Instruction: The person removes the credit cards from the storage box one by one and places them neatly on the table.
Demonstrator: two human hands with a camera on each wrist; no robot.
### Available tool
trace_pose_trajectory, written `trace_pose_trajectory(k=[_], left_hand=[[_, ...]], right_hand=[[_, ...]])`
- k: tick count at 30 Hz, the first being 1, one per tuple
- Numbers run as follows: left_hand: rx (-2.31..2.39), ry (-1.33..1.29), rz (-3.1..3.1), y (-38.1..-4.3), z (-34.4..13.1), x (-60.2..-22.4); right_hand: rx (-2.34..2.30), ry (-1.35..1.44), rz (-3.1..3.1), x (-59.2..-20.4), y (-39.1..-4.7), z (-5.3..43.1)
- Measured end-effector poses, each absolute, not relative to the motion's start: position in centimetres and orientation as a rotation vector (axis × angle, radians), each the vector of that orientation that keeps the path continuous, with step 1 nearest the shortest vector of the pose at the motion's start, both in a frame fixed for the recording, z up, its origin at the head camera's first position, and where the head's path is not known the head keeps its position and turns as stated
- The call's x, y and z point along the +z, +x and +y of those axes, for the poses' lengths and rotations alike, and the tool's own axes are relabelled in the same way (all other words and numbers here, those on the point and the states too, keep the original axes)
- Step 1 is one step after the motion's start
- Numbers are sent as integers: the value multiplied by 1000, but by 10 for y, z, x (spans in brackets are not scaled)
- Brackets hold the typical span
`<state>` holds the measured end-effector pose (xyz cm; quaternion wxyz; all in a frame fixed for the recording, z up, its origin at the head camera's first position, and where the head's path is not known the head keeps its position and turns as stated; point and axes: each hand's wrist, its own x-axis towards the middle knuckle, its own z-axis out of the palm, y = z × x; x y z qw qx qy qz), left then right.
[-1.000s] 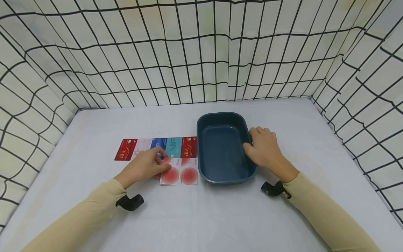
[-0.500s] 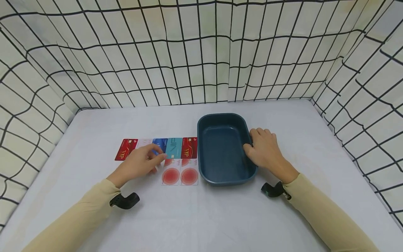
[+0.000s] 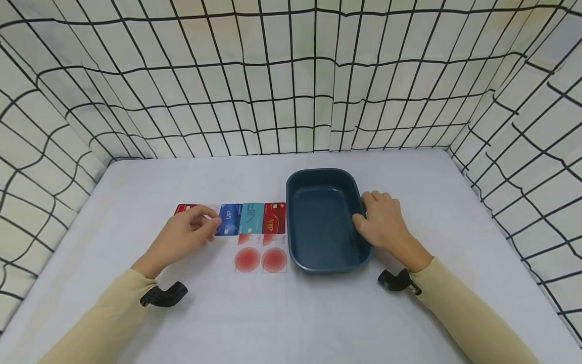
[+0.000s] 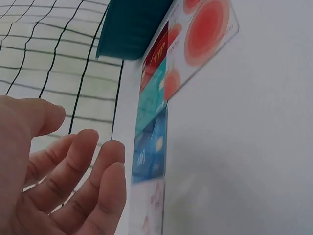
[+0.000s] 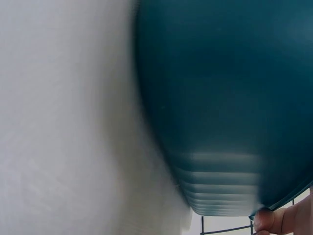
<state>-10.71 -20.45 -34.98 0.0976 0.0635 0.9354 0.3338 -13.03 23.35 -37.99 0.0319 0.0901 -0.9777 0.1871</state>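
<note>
My left hand (image 3: 182, 230) hovers over the left end of a row of cards, its fingers loosely bent with nothing between them. It partly hides a red card (image 3: 185, 207) and a pale pink card (image 4: 149, 205). To its right lie a blue card (image 3: 229, 220), a teal card (image 3: 251, 218) and a red VIP card (image 3: 275, 218). Two white cards with red circles, the left one (image 3: 247, 259) and the right one (image 3: 274, 259), sit below them, side by side. My right hand (image 3: 384, 222) grips the right rim of a dark blue plastic bin (image 3: 325, 265), thumb on the inside.
The bin stands just right of the cards on a white-covered table (image 3: 291, 318). A black wire grid (image 3: 313, 96) with pale cloth behind it encloses the back and both sides. Each wrist carries a black camera mount.
My left hand has let go of the left circle card and moved left, uncovering that card and the blue one. The right hand stays on the bin's rim.
</note>
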Motion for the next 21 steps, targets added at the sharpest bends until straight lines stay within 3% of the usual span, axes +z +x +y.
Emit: trace_pose_trajectory(k=[21], left_hand=[[879, -73, 3169, -106, -266, -340]], right_hand=[[929, 263, -3192, -355, -131, 275]])
